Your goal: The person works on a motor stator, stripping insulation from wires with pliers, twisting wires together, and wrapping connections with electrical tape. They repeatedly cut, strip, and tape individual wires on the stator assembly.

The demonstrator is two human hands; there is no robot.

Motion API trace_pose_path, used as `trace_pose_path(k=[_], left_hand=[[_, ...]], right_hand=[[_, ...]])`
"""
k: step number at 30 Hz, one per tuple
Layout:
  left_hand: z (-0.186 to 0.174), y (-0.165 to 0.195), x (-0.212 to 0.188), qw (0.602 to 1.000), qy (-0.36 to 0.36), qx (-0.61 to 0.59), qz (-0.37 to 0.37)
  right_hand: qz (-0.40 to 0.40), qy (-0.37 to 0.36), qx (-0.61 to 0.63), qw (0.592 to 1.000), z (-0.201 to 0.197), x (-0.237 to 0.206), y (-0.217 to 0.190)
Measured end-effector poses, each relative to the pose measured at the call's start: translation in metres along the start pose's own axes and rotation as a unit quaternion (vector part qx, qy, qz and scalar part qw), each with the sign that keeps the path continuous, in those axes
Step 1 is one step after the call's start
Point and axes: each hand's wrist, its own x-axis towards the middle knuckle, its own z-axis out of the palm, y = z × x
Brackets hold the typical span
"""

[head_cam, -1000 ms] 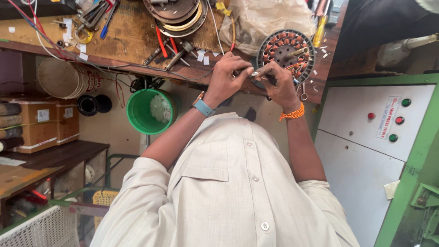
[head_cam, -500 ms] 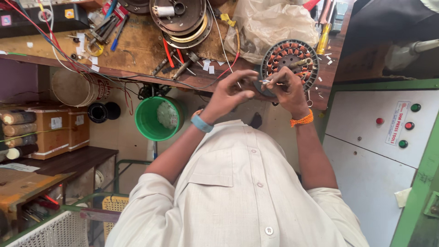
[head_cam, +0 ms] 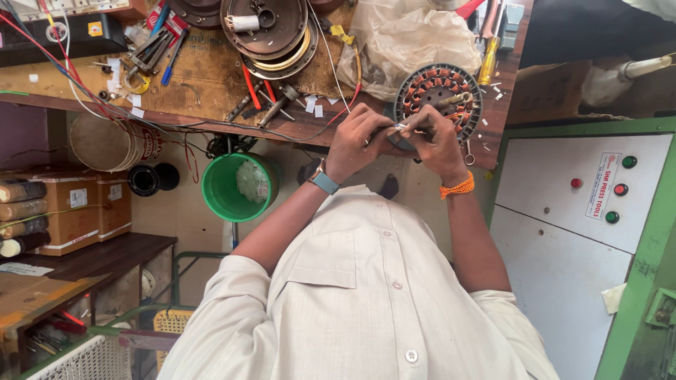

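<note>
Fingers (head_cam: 386,132) of both your hands are pinched together on a small shiny metal piece (head_cam: 401,127). The left hand (head_cam: 355,141) and right hand (head_cam: 438,144) meet thumb to thumb at the near edge of the surface (head_cam: 204,84), so both are clenched and grasping it, not released.

Around you, big to small:
- Grey-and-green control cabinet (head_cam: 563,232) on your right, well apart from the work.
- Wooden surface, cluttered with loose wires and hand tools.
- Crumpled plastic bag (head_cam: 405,39), just behind the stator.
- Stacked round motor housings (head_cam: 271,32), near the far edge on the left.
- Green bucket (head_cam: 236,186) below the surface, on the left hand's side.
- Wound stator (head_cam: 433,88), copper coils in a ring. It lies flat just beyond your right hand, touching or nearly so.
- Yellow-handled screwdriver (head_cam: 489,60), just right of the stator.

Step in hand, as I read it: fine work on a lead or terminal at the stator's near rim, mid-way rather than finished. The next move calls for a steady pinch and small wrist motion, with the stator kept flat and no tug on the windings.

Can't make out:
- What the metal piece is (wire end, sleeve or tool tip): too small, mostly covered by your fingers.
- Whether it's joined to the stator: your right hand hides that.
- The stator's near rim is hidden too.
- The housings are cut off by the frame.
</note>
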Motion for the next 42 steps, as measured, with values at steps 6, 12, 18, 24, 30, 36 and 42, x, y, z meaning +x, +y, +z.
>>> trace_pose_path(k=[6, 12, 18, 24, 30, 36, 42], left_hand=[[0.009, 0.003, -0.02, 0.989, 0.02, 0.061, -0.132], [0.009, -0.006, -0.025, 0.745, -0.02, -0.464, -0.479], [-0.05, 0.012, -0.024, 0.755, -0.003, -0.59, -0.285], [-0.029, -0.011, 0.007, 0.933, -0.09, -0.308, -0.164], [0.022, -0.032, 0.011, 0.95, -0.04, -0.293, -0.098], [0.023, -0.038, 0.008, 0.899, -0.077, -0.397, -0.169], [0.034, -0.025, 0.002, 0.915, 0.01, -0.347, -0.208]], right_hand=[[-0.086, 0.006, -0.15, 0.985, 0.012, 0.0, -0.005], [-0.126, 0.008, -0.184, 0.975, 0.016, 0.001, -0.005], [-0.01, 0.014, 0.042, 0.999, 0.004, -0.001, -0.002], [0.022, 0.007, 0.078, 0.997, -0.012, 0.003, 0.004], [0.038, 0.013, 0.057, 0.998, -0.016, 0.005, 0.0], [0.04, 0.044, 0.086, 0.995, -0.012, 0.004, 0.001], [0.019, 0.055, 0.043, 0.997, -0.007, 0.004, 0.006]])
